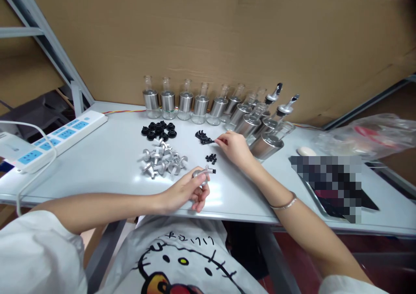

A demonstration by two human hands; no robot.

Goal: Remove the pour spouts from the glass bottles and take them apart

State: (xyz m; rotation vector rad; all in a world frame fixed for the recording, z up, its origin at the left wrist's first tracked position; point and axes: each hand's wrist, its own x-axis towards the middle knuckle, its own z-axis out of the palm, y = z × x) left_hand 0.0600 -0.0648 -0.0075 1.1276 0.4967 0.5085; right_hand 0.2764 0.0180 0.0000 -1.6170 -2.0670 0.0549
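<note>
My left hand (pixel 193 190), near the table's front edge, is closed round a silver pourer spout (pixel 204 171) with a small black piece on its tip. Farther back, my right hand (pixel 234 147) pinches the end of a thin black part at a small pile of black flip caps (pixel 203 137). Between the hands lie several tiny black plugs (pixel 211 158). A heap of silver pourer spouts (pixel 164 158) is left of my left hand, and black rubber stoppers (pixel 159 130) sit behind that heap.
Glass bottles with steel sleeves (pixel 185 101) line the back; two at right carry pourers (pixel 286 106). A white power strip (pixel 61 135) lies at left. At right are a blurred-out dark device (pixel 328 187), a white oval object (pixel 306 151) and a plastic bag (pixel 373 133).
</note>
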